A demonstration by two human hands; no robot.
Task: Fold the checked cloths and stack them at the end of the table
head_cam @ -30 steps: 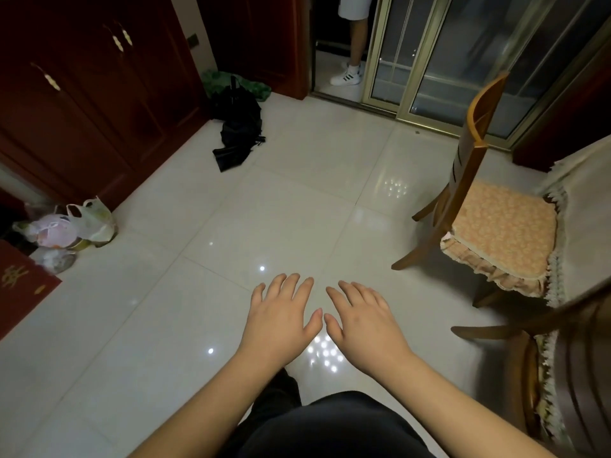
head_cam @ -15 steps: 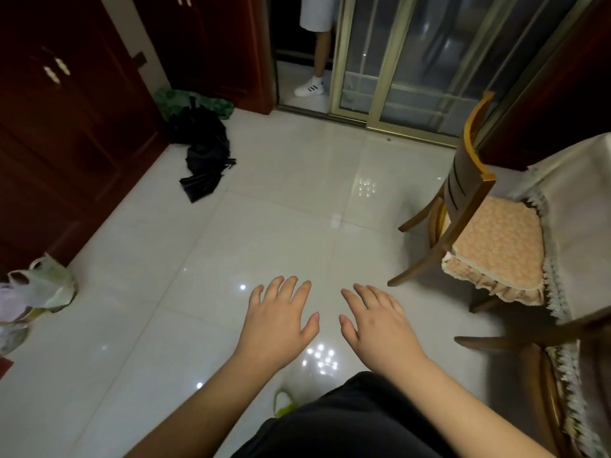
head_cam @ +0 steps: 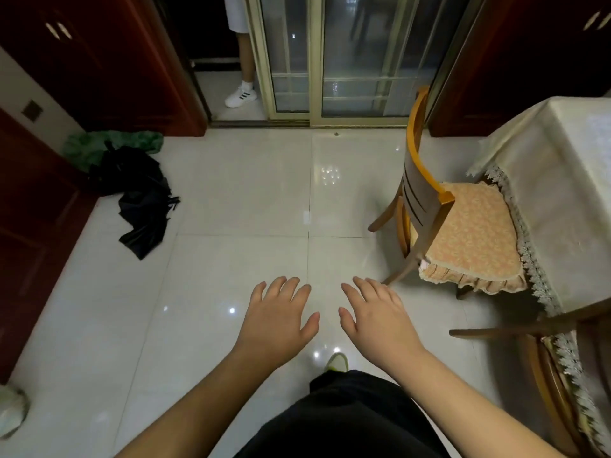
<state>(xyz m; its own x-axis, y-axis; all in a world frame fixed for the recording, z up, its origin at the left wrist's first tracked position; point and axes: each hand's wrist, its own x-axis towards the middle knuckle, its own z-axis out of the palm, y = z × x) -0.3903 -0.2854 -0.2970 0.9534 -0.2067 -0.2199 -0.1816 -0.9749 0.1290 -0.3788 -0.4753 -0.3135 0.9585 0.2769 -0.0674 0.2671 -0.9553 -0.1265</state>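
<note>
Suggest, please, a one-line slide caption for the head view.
Both hands, left hand and right hand, held open and empty above the tiled floor, table to the right.

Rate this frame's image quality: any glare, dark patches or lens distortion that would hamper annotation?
Head view: dim overall; ceiling-light glare dots the glossy floor; the red cabinets sink into shadow; wide-angle bending curves the table and door frame; left hand and right hand are sharp.

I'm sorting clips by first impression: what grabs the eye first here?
Two bare, spread hands, left hand and right hand, held empty over the glossy tiled floor. Then the wooden chair with its orange cushion at the cloth-covered table, right, and black fabric heaped on the left.
</note>
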